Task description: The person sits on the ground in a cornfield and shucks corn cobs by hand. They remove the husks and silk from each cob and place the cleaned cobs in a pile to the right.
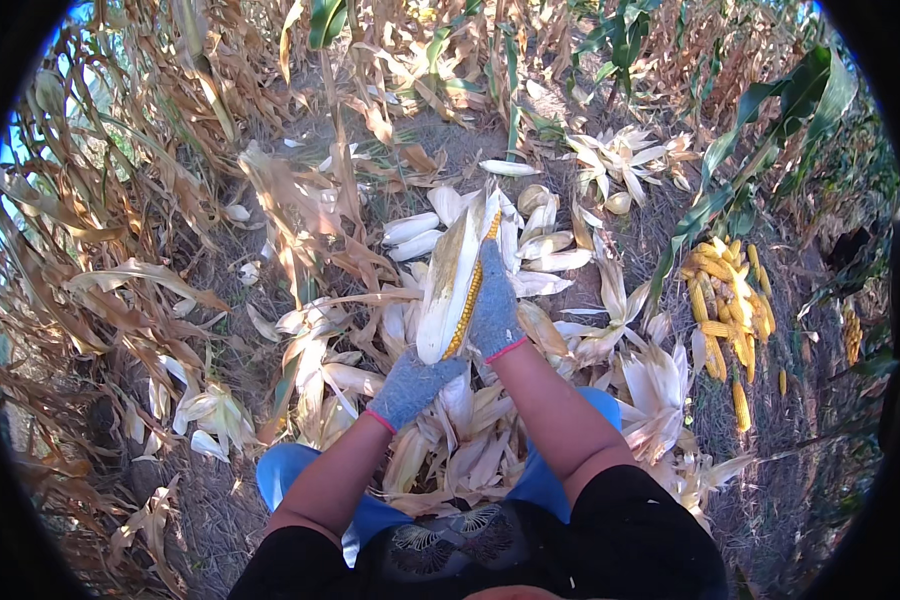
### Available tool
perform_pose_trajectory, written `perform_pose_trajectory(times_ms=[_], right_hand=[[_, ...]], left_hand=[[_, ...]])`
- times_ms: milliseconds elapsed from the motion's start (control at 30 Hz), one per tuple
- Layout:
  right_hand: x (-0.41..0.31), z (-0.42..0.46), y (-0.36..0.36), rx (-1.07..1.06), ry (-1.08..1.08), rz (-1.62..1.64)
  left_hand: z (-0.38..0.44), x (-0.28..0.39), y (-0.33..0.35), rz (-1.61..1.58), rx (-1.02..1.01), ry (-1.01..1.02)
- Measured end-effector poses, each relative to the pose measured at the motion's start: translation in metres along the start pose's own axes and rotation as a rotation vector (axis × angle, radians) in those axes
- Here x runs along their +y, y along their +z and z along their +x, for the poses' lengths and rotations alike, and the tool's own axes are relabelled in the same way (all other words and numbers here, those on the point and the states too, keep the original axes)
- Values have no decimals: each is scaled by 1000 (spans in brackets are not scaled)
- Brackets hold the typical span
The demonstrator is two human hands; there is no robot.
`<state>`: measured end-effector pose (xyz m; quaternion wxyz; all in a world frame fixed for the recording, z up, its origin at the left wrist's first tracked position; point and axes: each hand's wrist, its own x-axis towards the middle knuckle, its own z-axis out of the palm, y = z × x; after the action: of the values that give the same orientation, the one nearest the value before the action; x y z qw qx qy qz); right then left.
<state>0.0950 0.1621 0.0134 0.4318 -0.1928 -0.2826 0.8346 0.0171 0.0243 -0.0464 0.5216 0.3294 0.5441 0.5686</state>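
An ear of corn (463, 319) is tilted up in front of me, its yellow kernels bared along the right side. Pale dry husk (444, 289) still covers its left side. My left hand (418, 382), in a grey knit glove with a pink cuff, grips the ear's lower end. Gloved the same way, my right hand (495, 304) lies along the bared kernels, its fingers toward the upper end and partly hidden by the ear. Beyond the hands, several ears in pale husks (412, 234) lie on the ground.
Husked yellow ears (727, 300) are heaped on the soil to the right, with single cobs (741, 406) nearby. Torn husks (472, 457) cover the ground between my knees. Dry cornstalks (105, 247) stand on the left; green corn leaves (765, 135) reach in from the upper right.
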Motion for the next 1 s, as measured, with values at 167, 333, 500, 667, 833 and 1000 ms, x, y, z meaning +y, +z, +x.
perform_pose_trajectory(times_ms=[167, 333, 500, 667, 833, 1000], right_hand=[[-7, -1, -13, 9, 120, 38], [10, 20, -59, -146, 313, 132], [16, 20, -72, -53, 347, 1], [15, -11, -50, 14, 471, 42], [13, -3, -69, 74, 512, 225], [-6, 16, -102, 275, 215, 118]], left_hand=[[-8, 13, 3, 374, -99, 18], [-11, 14, 3, 709, -178, 89], [-17, 36, -12, 931, -219, 392], [-13, 32, -24, 880, -202, 446], [-18, 40, -32, 670, 62, 435], [-18, 60, -50, 266, 478, 249]])
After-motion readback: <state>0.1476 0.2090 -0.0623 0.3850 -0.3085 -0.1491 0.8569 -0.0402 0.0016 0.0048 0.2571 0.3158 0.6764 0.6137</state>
